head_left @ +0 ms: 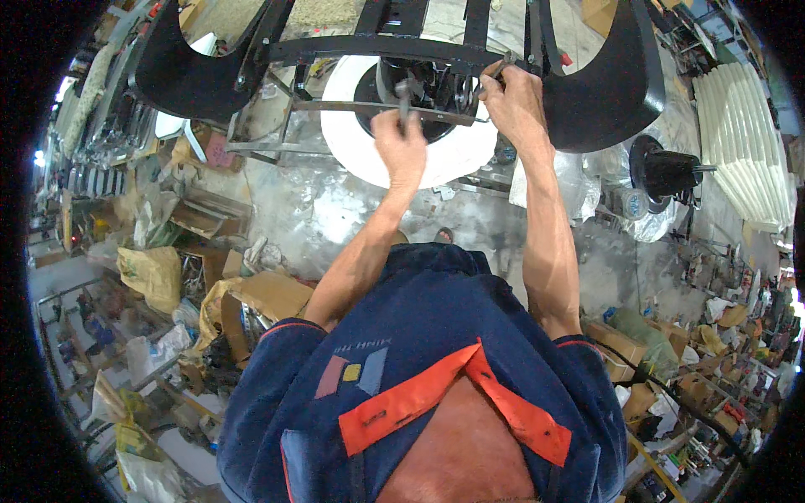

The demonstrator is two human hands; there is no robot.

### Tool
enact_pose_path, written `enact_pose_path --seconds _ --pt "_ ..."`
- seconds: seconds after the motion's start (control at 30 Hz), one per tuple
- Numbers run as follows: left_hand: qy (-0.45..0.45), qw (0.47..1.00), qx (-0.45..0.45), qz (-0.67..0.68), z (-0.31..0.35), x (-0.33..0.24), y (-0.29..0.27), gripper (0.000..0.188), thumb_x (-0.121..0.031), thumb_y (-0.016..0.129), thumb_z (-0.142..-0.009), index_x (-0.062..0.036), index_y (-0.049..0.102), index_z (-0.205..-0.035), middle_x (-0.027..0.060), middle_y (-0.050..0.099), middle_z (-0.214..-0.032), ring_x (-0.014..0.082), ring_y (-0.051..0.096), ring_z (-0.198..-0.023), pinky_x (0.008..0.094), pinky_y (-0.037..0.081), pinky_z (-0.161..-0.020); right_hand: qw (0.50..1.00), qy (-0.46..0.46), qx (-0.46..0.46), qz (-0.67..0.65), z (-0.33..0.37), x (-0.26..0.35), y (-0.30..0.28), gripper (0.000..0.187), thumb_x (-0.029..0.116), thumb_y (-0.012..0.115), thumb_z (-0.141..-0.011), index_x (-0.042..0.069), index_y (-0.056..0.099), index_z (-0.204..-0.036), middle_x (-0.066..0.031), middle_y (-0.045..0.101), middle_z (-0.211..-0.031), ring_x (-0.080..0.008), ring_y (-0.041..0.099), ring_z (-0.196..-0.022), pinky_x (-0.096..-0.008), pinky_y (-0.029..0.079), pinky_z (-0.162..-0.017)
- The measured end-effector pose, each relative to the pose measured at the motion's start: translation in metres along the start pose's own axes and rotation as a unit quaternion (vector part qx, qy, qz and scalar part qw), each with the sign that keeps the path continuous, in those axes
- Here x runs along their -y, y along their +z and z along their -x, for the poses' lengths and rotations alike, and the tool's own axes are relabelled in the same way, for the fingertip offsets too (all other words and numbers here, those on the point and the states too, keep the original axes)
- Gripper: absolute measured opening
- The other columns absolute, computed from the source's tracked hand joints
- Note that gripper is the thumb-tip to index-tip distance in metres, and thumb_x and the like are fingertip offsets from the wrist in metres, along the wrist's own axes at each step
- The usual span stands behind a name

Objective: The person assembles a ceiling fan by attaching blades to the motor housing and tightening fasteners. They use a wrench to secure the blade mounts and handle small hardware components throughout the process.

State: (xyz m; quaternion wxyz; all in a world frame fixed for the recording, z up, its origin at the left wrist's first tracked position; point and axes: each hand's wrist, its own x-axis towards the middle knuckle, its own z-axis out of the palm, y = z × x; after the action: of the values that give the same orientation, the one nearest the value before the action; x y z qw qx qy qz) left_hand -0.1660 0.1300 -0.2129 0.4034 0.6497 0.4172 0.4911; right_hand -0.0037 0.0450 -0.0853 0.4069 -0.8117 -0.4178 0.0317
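My left hand [400, 149] is closed around a short grey metal tool [405, 99]; motion blurs the tool, so its exact kind cannot be made out. It is raised in front of a metal crossbar [335, 106]. To its right, my right hand [516, 99] pinches a small metal piece [501, 67] against the black metal frame [377, 48], at its right part. The fingers partly hide that piece. Curved black fender-like panels [605, 105] flank the frame on both sides. Behind the bar is a white round disc [344, 151] with dark machinery in its middle.
A black hub-like part [662, 166] stands on the floor at the right, next to clear plastic wrapping [579, 189]. Pale corrugated sheets [742, 142] lean farther right. Cardboard [272, 293], a yellowish sack [153, 277] and scattered scrap crowd the left.
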Motion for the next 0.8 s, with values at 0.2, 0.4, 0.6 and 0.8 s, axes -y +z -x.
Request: enact_pose_path --seconds 0.2,0.4,0.6,0.8 --pt "-0.383 0.839 -0.051 0.384 -0.033 0.048 -0.030 0.030 -0.018 0.071 -0.099 -0.0035 0.056 -0.120 0.0053 0.064 -0.085 0.0119 0.050 -0.051 0.0242 0.034 -0.041 0.999 0.033 0.014 -0.002 0.001 0.002 -0.001 0.020 0.011 0.063 -0.097 -0.007 0.072 -0.099 -0.0189 0.074 -0.078 -0.0226 0.076 -0.073 -0.0369 0.058 -0.068" --pt "-0.372 0.775 0.052 0.509 -0.054 0.075 -0.024 0.022 -0.027 0.068 -0.102 -0.0100 0.059 -0.091 0.0007 0.057 -0.072 0.0104 0.039 -0.048 0.0250 0.027 -0.042 1.000 0.012 0.025 0.010 -0.002 0.008 -0.006 0.021 0.010 0.062 -0.097 -0.007 0.073 -0.098 -0.0187 0.074 -0.078 -0.0226 0.076 -0.074 -0.0371 0.058 -0.069" --pt "-0.439 0.788 -0.007 0.433 -0.051 0.032 -0.054 0.024 -0.023 0.078 -0.095 -0.0099 0.062 -0.084 -0.0026 0.050 -0.066 0.0083 0.033 -0.047 0.0252 0.024 -0.042 0.999 0.018 0.029 0.010 -0.008 0.001 -0.004 0.020 0.010 0.062 -0.095 -0.006 0.072 -0.098 -0.0175 0.074 -0.076 -0.0212 0.075 -0.073 -0.0373 0.057 -0.069" --pt "-0.418 0.817 -0.009 0.396 -0.071 -0.012 -0.069 0.017 -0.010 0.076 -0.094 -0.0069 0.062 -0.086 0.0058 0.065 -0.075 0.0079 0.040 -0.048 0.0245 0.027 -0.040 0.999 0.016 0.031 0.003 -0.009 0.005 -0.004 0.019 0.010 0.063 -0.095 -0.006 0.072 -0.098 -0.0167 0.074 -0.075 -0.0208 0.075 -0.072 -0.0365 0.057 -0.069"
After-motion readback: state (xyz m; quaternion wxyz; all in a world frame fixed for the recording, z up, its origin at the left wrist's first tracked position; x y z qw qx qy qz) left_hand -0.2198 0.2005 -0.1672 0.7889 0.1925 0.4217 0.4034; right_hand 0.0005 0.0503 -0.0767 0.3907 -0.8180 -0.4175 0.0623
